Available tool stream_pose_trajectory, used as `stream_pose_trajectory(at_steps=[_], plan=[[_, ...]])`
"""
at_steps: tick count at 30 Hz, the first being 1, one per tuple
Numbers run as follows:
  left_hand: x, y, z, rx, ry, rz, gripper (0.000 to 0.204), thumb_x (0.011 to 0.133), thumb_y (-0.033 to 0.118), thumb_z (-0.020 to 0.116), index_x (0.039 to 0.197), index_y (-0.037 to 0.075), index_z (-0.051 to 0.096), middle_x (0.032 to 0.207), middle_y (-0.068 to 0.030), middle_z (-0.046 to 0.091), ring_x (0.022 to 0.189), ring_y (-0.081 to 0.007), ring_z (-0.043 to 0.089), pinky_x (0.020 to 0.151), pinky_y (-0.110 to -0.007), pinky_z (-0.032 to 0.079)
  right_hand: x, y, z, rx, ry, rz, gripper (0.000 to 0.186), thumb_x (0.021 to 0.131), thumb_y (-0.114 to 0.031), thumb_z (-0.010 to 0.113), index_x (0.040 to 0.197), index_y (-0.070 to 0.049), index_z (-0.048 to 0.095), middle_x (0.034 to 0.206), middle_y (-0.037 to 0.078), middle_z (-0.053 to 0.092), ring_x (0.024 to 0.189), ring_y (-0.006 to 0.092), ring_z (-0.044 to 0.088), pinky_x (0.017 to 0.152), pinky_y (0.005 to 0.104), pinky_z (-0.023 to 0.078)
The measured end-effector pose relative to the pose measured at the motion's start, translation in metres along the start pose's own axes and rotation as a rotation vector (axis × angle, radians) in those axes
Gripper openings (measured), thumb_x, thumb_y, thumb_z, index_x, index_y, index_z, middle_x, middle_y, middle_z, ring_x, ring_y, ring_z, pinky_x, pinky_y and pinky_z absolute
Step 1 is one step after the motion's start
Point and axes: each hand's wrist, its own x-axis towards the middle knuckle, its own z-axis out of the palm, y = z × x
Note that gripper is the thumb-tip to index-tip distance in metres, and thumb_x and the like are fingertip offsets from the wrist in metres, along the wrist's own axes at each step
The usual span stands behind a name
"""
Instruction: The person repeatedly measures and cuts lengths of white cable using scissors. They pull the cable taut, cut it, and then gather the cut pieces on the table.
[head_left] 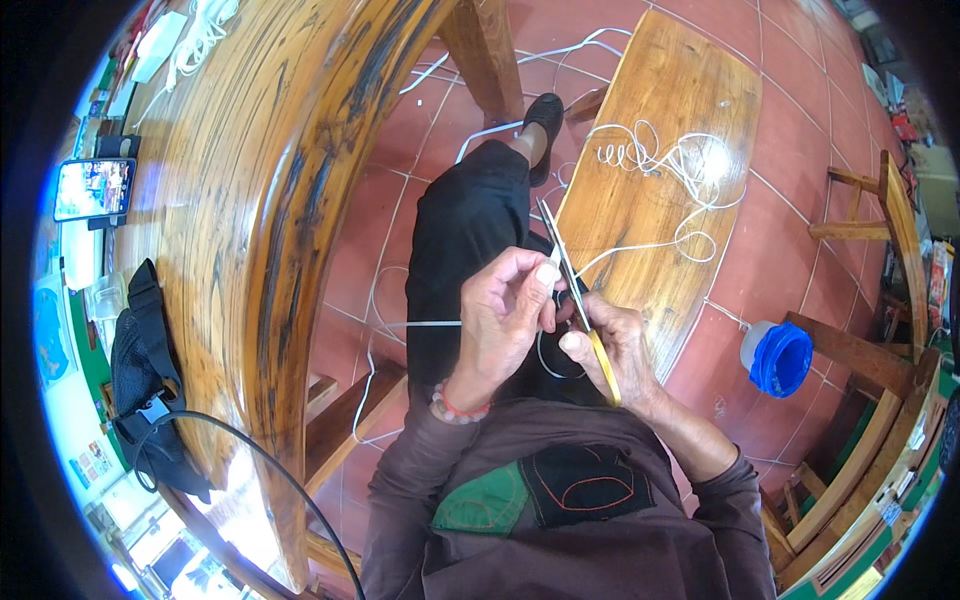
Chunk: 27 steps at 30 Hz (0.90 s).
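In our left hand (510, 305) we pinch a thin, white, plastic-looking cord (430, 323), which seems light and bendy and best held close to its end, while our right hand (628, 345) grips yellow-handled metal scissors (567, 263).

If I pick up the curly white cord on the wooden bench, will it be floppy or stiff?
The white cord is probably bendy but a bit springy, since it lies in loops and small curls. It's likely light, because it looks thin. It might tangle when lifted, as its loops cross each other on the bench.
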Motion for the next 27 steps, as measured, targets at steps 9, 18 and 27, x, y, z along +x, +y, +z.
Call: stream_pose_trajectory(at_steps=[9,18,27], plan=[[0.005,0.0,0.0,-0.003,-0.018,-0.012,0.014,0.087,0.013,0.05,0.085,-0.001,0.053,0.073,-0.0048,0.056,0.051,-0.0052,0.047,0.046,-0.018,0.038,0.0,-0.004,-0.011,-0.113,0.081,0.065,0.031,0.073,-0.03,0.069,0.075,0.0,0.06,0.061,0.005,0.054,0.054,0.0105,0.049,0.049,0.0233,0.04],[0.009,0.002,-0.002,-0.142,0.132,0.05,0.011,0.088,0.013,0.047,0.088,0.003,0.05,0.064,0.0008,0.049,0.054,-0.0051,0.047,0.049,-0.02,0.039,-0.086,0.067,-0.086,-0.453,0.252,0.233,0.013,0.077,-0.013,0.056,0.075,-0.001,0.053,0.06,0.002,0.048,0.052,0.0065,0.044,0.042,0.0234,0.031],[0.004,-0.004,0.0,0.094,0.208,0.193,0.015,0.086,0.014,0.052,0.087,-0.001,0.051,0.069,0.0053,0.044,0.062,-0.0004,0.04,0.05,-0.017,0.034,-0.091,0.17,-0.101,-1.058,-0.079,0.207,0.023,0.073,-0.025,0.061,0.088,-0.007,0.059,0.068,0.014,0.057,0.057,0.0271,0.055,0.05,0.0385,0.044]])
